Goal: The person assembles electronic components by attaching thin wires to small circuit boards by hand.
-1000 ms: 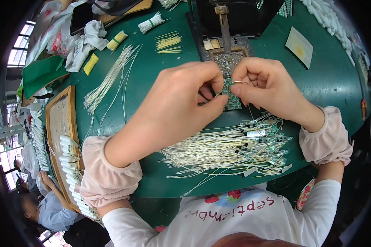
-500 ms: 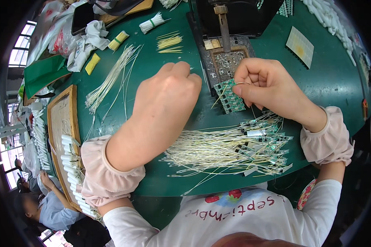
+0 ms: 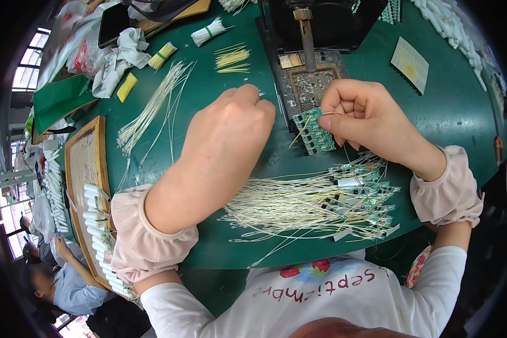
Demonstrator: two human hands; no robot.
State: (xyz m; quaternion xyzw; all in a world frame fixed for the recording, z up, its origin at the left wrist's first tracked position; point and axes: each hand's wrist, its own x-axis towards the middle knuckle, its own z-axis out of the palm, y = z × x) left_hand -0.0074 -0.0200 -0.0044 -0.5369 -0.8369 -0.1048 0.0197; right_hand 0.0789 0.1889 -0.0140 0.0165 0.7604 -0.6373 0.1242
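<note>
My left hand (image 3: 231, 127) is closed above the table, left of the soldering stand. Its fingertips are hidden beneath the knuckles, and a few short white wire ends (image 3: 261, 94) show just past them. Thumb and forefinger of my right hand (image 3: 366, 115) pinch a thin, curved metallic wire (image 3: 332, 114). Right at those fingertips is a green circuit board panel (image 3: 315, 135), tilted, with rows of small parts and a yellow wire (image 3: 298, 133) crossing its left side. Nearer my body lies a heap of white and yellow wires (image 3: 287, 208) with small green boards at their right ends.
A soldering stand (image 3: 315, 84) with a metal rod above its tray stands at the far middle. Wire bundles (image 3: 208, 32) and loose white wires (image 3: 152, 107) lie to the left. A wooden-framed tray (image 3: 102, 163) borders the left side; a pale square panel (image 3: 410, 63) lies right.
</note>
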